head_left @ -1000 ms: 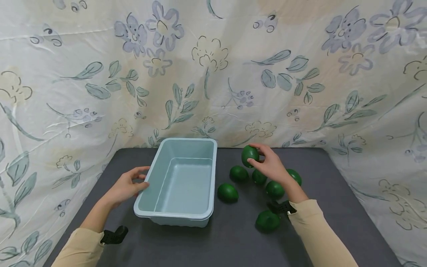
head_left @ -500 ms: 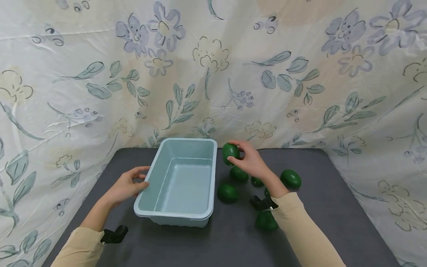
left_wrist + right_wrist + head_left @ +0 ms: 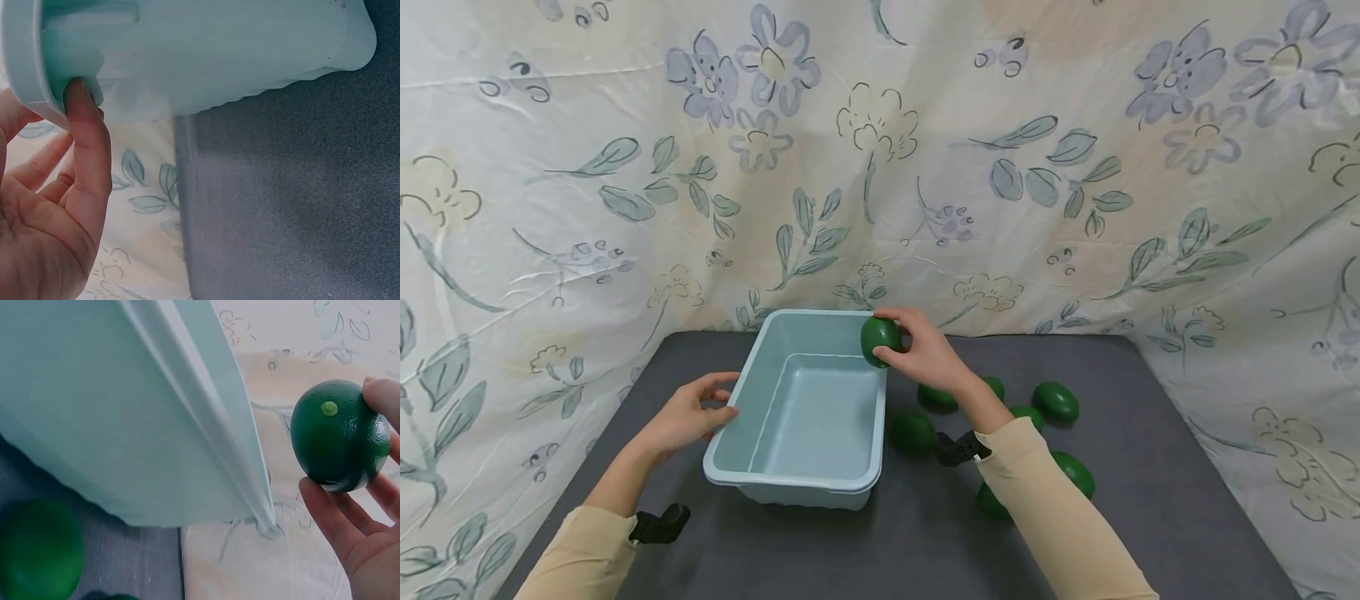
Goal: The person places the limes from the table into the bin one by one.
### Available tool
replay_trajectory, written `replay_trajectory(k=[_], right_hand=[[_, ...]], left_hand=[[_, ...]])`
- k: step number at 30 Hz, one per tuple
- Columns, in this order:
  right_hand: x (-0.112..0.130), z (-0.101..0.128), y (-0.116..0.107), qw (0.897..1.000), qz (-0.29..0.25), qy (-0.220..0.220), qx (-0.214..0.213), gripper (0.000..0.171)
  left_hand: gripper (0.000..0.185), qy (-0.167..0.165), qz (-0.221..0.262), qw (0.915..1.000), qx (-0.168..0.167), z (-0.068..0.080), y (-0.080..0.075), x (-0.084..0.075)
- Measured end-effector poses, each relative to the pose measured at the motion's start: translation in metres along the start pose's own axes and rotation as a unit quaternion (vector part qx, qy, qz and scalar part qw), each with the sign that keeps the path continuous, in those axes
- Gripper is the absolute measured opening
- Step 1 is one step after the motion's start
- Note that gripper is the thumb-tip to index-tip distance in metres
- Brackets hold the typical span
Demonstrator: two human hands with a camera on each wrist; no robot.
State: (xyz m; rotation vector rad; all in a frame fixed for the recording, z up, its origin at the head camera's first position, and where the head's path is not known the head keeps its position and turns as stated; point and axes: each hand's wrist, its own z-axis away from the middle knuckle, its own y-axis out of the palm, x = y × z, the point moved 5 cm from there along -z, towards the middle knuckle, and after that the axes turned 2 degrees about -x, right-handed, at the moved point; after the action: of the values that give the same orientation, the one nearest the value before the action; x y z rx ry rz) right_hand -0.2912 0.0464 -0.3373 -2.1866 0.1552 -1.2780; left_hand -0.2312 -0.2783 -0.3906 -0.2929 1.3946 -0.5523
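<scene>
A pale blue-green plastic basin (image 3: 793, 481) stands on the dark table, and its inside looks bare in the head view. At its left rim my left hand (image 3: 685, 417) pinches the edge, the thumb bent against it in the left wrist view. My right hand (image 3: 932, 354) holds a glossy dark green avocado (image 3: 880, 337) between thumb and fingers, over the basin's far right rim. A light green stem spot shows on that avocado in the right wrist view, where it is higher than the rim.
Several more avocados lie right of the basin, one (image 3: 912, 435) close to its wall and another (image 3: 1056, 402) farther right. My right forearm partly covers some of them. A floral cloth (image 3: 880, 208) hangs behind the grey tabletop (image 3: 1150, 500).
My right hand has carried the avocado leftward, from above the other avocados to the basin's right rim. The left hand has kept its hold on the left rim.
</scene>
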Motion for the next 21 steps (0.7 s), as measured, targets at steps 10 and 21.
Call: replay_trajectory(k=[10, 21], right_hand=[[0.012, -0.016, 0.021, 0.999, 0.022, -0.023, 0.008, 0.05], [0.026, -0.022, 0.045, 0.999, 0.006, -0.03, 0.026, 0.049]], left_hand=[[0.06, 0.001, -0.004, 1.0, 0.0, 0.0, -0.001, -0.001], [0.06, -0.003, -0.003, 1.0, 0.002, -0.001, -0.001, -0.001]])
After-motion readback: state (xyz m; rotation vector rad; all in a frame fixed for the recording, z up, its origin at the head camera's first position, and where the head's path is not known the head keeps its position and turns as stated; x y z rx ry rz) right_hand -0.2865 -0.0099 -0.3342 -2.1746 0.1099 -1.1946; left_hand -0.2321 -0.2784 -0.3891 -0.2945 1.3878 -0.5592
